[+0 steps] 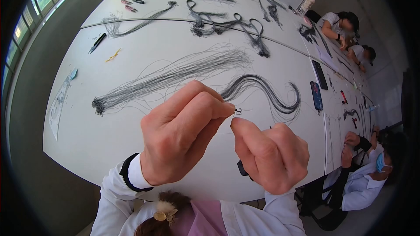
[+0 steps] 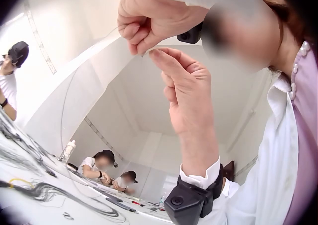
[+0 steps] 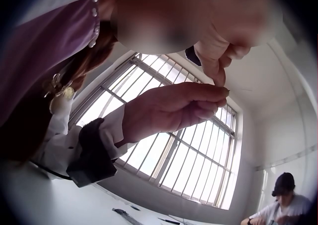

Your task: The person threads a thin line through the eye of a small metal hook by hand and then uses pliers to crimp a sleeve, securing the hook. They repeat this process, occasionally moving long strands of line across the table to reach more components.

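Observation:
In the head view, my left hand (image 1: 181, 133) pinches a small dark fish hook (image 1: 238, 112) between thumb and forefinger. The hook's bends stick out past the fingertips. Just below and to the right, my right hand (image 1: 271, 155) has its thumb and forefinger pressed together on a thin clear line, fingertips close to the hook. From the left hand (image 2: 159, 21) a fine line (image 2: 63, 111) arcs down toward the table in the left wrist view. Behind the hands lie a long bundle of lined hooks (image 1: 166, 76) and a curved dark bundle of line (image 1: 267, 89).
More line bundles (image 1: 227, 26) lie across the white table (image 1: 87, 135). Around them are a black-handled tool (image 1: 97, 43), yellow ties (image 1: 113, 55), a clear plastic bag (image 1: 59, 105) and two phones (image 1: 316, 95). Other people sit at the far side and to the right (image 1: 367, 175).

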Available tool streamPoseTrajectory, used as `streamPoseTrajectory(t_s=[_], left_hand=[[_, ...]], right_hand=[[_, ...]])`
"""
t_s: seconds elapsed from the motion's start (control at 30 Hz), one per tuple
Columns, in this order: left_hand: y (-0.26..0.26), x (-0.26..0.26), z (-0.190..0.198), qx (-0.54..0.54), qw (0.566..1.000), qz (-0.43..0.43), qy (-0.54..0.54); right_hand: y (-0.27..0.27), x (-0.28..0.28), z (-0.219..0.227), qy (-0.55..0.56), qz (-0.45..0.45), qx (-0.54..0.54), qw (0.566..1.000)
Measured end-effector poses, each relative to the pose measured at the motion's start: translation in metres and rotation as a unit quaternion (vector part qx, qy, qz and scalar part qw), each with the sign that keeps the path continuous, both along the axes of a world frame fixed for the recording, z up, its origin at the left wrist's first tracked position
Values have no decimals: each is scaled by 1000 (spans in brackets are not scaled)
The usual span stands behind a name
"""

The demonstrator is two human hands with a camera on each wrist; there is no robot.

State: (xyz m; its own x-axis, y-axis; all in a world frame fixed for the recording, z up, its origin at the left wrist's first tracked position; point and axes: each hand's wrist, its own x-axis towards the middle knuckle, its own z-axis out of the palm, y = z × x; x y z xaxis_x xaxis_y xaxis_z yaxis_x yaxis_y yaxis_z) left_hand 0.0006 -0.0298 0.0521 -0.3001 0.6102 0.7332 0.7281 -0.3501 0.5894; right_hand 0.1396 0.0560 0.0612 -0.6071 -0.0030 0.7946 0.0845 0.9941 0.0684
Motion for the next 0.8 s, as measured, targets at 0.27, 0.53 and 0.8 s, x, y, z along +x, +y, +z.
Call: streamPoseTrajectory(t_s=[0.27, 0.53, 0.8], left_hand=[[-1, 2, -1, -29, 999, -13, 4], [-2, 2, 0, -50, 998, -39, -25], [-2, 1, -1, -40, 995, -53, -74]], right_hand=[[5, 0, 3, 27, -12, -27, 999], [14, -4, -1, 63, 1, -70, 996], [15, -7, 2, 31, 22, -255, 966]])
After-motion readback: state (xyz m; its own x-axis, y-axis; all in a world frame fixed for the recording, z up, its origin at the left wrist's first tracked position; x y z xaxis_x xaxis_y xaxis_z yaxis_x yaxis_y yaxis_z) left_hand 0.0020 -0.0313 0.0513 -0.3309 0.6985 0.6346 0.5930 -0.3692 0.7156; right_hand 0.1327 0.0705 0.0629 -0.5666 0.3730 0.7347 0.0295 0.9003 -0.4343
